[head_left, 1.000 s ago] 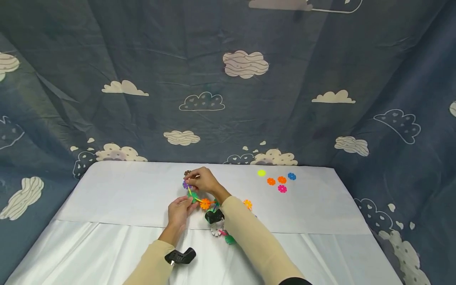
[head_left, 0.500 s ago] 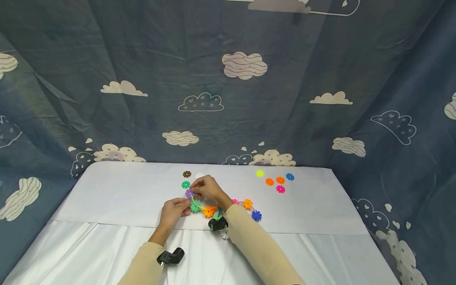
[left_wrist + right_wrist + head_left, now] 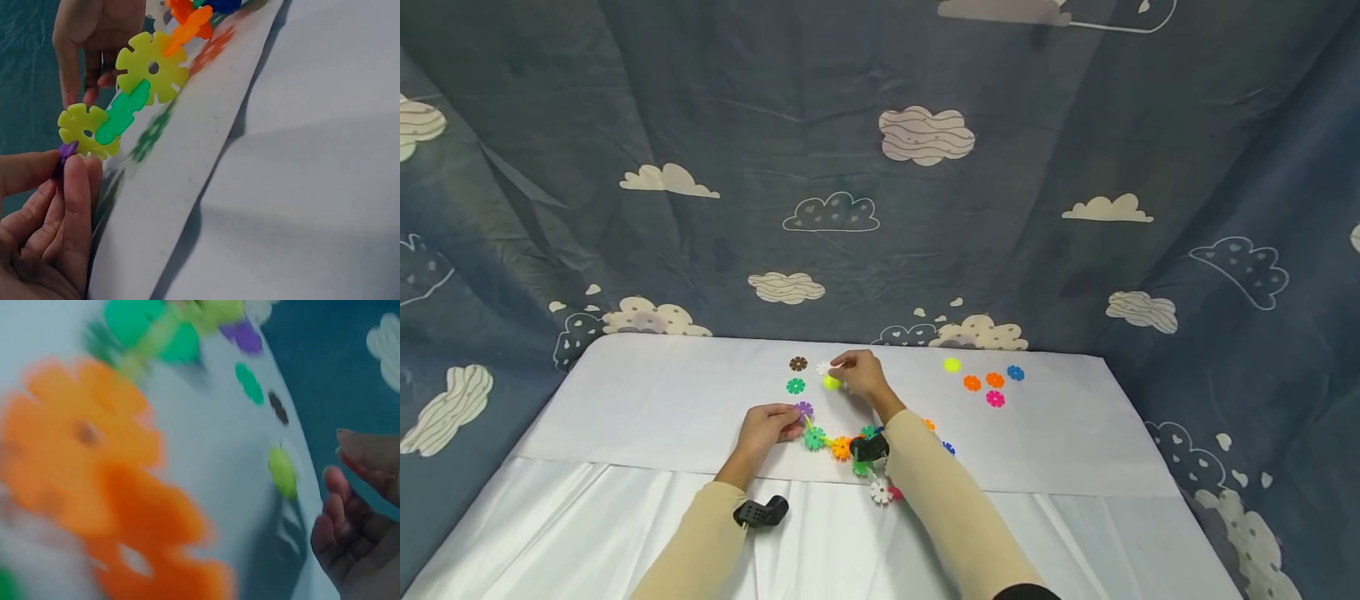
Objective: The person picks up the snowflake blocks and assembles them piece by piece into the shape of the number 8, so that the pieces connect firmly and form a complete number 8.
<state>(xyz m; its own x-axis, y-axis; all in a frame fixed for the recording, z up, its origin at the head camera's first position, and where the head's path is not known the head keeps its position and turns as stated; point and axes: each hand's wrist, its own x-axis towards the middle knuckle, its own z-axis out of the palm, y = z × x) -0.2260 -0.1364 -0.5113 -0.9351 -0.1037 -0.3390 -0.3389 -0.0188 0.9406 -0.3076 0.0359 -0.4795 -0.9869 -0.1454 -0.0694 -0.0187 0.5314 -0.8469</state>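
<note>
My left hand (image 3: 762, 435) pinches a purple flower-shaped disc (image 3: 66, 154) between thumb and fingers. That disc ends a chain of slotted plastic discs, joined to a yellow disc (image 3: 74, 120), then a green disc (image 3: 125, 112) and another yellow one. Further along in the head view come an orange disc (image 3: 841, 448) and a white disc (image 3: 880, 492); my right forearm hides part of the chain. My right hand (image 3: 863, 377) hovers beside a loose yellow disc (image 3: 282, 473), thumb and fingers apart with nothing between them. A loose white disc (image 3: 822, 368) lies just behind the yellow one.
A loose green disc (image 3: 795, 386) and a brown disc (image 3: 798, 364) lie beyond the left hand. At the back right are a yellow disc (image 3: 952, 365), a pink disc (image 3: 996, 399), a blue disc (image 3: 1016, 372) and two orange ones. A cloud-print curtain (image 3: 835, 150) hangs behind the white table.
My right hand has left the purple end of the chain and moved right, to the loose yellow disc. My left hand has shifted from the green disc to the purple one, drawing slightly nearer me.
</note>
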